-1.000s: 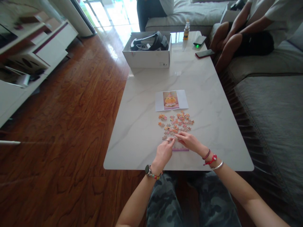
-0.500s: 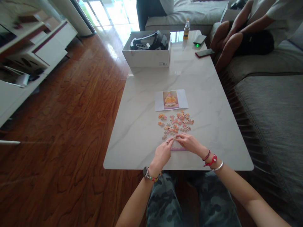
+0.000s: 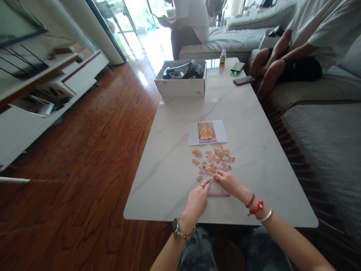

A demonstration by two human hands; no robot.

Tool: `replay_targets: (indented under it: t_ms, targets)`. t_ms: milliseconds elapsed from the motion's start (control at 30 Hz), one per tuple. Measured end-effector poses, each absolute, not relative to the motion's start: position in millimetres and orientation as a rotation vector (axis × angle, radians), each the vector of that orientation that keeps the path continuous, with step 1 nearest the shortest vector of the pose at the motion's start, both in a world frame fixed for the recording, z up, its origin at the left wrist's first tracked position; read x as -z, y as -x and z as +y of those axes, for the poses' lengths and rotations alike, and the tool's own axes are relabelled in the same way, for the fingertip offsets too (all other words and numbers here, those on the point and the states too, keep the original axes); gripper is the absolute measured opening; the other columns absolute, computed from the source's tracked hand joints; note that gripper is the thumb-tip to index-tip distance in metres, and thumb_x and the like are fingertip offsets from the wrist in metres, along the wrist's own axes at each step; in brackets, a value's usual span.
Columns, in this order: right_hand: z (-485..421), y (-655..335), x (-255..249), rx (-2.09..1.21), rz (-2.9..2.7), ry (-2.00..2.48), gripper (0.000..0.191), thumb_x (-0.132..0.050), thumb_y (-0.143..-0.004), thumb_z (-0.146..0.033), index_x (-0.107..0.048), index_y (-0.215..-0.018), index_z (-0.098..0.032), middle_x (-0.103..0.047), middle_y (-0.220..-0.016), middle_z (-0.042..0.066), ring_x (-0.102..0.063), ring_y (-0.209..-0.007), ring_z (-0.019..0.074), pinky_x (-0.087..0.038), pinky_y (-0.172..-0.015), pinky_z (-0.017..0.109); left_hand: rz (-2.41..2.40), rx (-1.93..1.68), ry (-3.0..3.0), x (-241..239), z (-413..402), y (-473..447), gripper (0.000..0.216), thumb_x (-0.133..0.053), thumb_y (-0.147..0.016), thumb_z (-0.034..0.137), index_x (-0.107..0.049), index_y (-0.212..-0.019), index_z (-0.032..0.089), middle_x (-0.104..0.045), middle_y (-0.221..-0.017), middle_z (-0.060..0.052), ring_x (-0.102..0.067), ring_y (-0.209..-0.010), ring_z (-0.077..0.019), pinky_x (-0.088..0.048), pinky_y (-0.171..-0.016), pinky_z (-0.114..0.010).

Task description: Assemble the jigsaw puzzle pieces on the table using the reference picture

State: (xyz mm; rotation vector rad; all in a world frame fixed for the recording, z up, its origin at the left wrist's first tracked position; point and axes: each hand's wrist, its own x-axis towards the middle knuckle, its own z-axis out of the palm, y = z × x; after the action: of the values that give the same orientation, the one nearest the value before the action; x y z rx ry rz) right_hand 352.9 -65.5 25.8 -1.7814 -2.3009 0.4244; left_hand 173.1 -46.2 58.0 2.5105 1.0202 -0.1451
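On the white marble-look table, my left hand [image 3: 197, 199] has its fingers closed at the upper left corner of a partly assembled jigsaw puzzle [image 3: 219, 194], whose lower edge is a purple strip. A small pale puzzle piece [image 3: 211, 181] shows at those fingertips. My right hand [image 3: 229, 183] is closed in a pinch just right of it, over the puzzle's upper edge; what its fingertips hold is mostly hidden. Just beyond both hands lies a scattered group of orange and pink puzzle pieces [image 3: 216, 160]. Behind them rests a paper sheet with a printed picture [image 3: 207, 132] of a yellow figure.
An open white box [image 3: 180, 87] with a headset [image 3: 184, 70] stands at the table's far left. A bottle [image 3: 222, 58], a device with a green light [image 3: 237, 67] and a phone [image 3: 244, 80] lie far right. One person sits on the right sofa; another is farther back.
The view has tilted up, so everything appears lower. My fingertips, close together before, are slightly farther apart, with the right hand shifted a little to the right.
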Motion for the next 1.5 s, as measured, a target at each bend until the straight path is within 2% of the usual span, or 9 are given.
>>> replay_targets:
  t_ms: [267, 433, 600, 767, 900, 1000, 1133, 1333, 1500]
  targets:
    - [-64.9, -352.6, -37.1, -0.361, -2.455, 1.807, 0.005, -0.046, -0.078, -0.018, -0.049, -0.080, -0.015, -0.053, -0.079, 0.006, -0.054, -0.063, 0.0128, -0.038, -0.051, 0.022, 1.004, 0.215, -2.523, -59.9, -46.3, -178.6, 0.049, -0.033, -0.074, 0.004, -0.039, -0.120, 0.021, -0.041, -0.127, -0.005, -0.053, -0.097, -0.0138, -0.044, -0.080, -0.022]
    - [-64.5, -356.0, -39.7, -0.414, -2.397, 1.865, 0.007, -0.046, -0.077, -0.018, -0.050, -0.082, -0.015, -0.054, -0.078, 0.005, -0.054, -0.066, 0.0129, -0.038, -0.053, 0.021, 1.018, 0.210, -2.519, -59.7, -45.0, -181.1, 0.045, -0.034, -0.075, 0.004, -0.042, -0.116, 0.022, -0.043, -0.125, -0.005, -0.055, -0.091, -0.0136, -0.046, -0.075, -0.022]
    - [-61.0, -367.6, -35.2, -0.428, -2.337, 1.890, 0.005, -0.048, -0.078, -0.018, -0.052, -0.080, -0.017, -0.055, -0.082, 0.004, -0.055, -0.068, 0.0131, -0.039, -0.053, 0.021, 1.025, 0.070, -2.434, -54.2, -34.3, -184.9, 0.036, -0.032, -0.077, 0.005, -0.050, -0.103, 0.022, -0.051, -0.109, -0.003, -0.054, -0.088, -0.0117, -0.045, -0.076, -0.021]
    - [-59.2, -371.2, -38.2, -0.458, -2.242, 1.826, 0.007, -0.049, -0.079, -0.019, -0.055, -0.083, -0.018, -0.055, -0.083, 0.004, -0.055, -0.072, 0.0135, -0.041, -0.061, 0.023, 1.118, -0.157, -2.292, -50.8, -29.6, -187.3, 0.030, -0.035, -0.076, 0.006, -0.056, -0.092, 0.021, -0.045, -0.111, -0.004, -0.054, -0.085, -0.0109, -0.045, -0.076, -0.023]
    - [-54.8, -368.5, -44.7, -0.467, -2.118, 1.785, 0.015, -0.042, -0.083, -0.021, -0.057, -0.082, -0.018, -0.055, -0.081, 0.005, -0.054, -0.074, 0.0127, -0.041, -0.066, 0.023, 1.398, -0.372, -2.141, -49.8, -22.6, -170.4, 0.027, -0.036, -0.075, 0.006, -0.058, -0.086, 0.019, -0.046, -0.098, -0.005, -0.053, -0.079, -0.0109, -0.043, -0.078, -0.025]
    - [-49.9, -366.2, -46.3, -0.460, -2.032, 1.798, 0.017, -0.041, -0.083, -0.021, -0.058, -0.081, -0.018, -0.055, -0.081, 0.005, -0.054, -0.073, 0.0125, -0.041, -0.067, 0.023, 1.598, -0.367, -2.043, -45.7, -14.7, -158.9, 0.021, -0.040, -0.077, 0.014, -0.055, -0.091, 0.017, -0.047, -0.093, -0.006, -0.053, -0.075, -0.0126, -0.044, -0.073, -0.027]
    - [-44.5, -361.6, -45.0, -0.487, -1.995, 1.727, 0.017, -0.042, -0.082, -0.020, -0.059, -0.081, -0.018, -0.055, -0.081, 0.005, -0.053, -0.073, 0.0123, -0.041, -0.067, 0.023, 1.595, -0.233, -2.064, -39.6, -11.5, -164.9, 0.021, -0.050, -0.075, 0.026, -0.053, -0.095, 0.019, -0.049, -0.094, -0.005, -0.053, -0.075, -0.0134, -0.044, -0.068, -0.026]
    - [-51.1, -353.8, -43.8, -0.784, -1.726, 1.611, 0.013, -0.049, -0.078, -0.024, -0.060, -0.080, -0.017, -0.059, -0.078, 0.004, -0.054, -0.065, 0.0112, -0.044, -0.062, 0.024, 1.607, -0.274, -2.028, -42.4, -16.5, -182.4, 0.010, -0.045, -0.077, 0.021, -0.053, -0.079, 0.015, -0.055, -0.085, -0.006, -0.054, -0.075, -0.0148, -0.042, -0.067, -0.027]
    - [-68.1, -341.7, -45.6, -1.281, -1.236, 1.459, 0.031, -0.055, -0.072, -0.035, -0.056, -0.096, -0.016, -0.062, -0.078, 0.004, -0.056, -0.059, 0.0115, -0.045, -0.047, 0.022, 1.205, -0.480, -1.642, -51.5, -26.3, -195.3, 0.015, -0.047, -0.076, 0.029, -0.052, -0.076, 0.015, -0.058, -0.069, -0.001, -0.055, -0.064, -0.0107, -0.043, -0.061, -0.022]
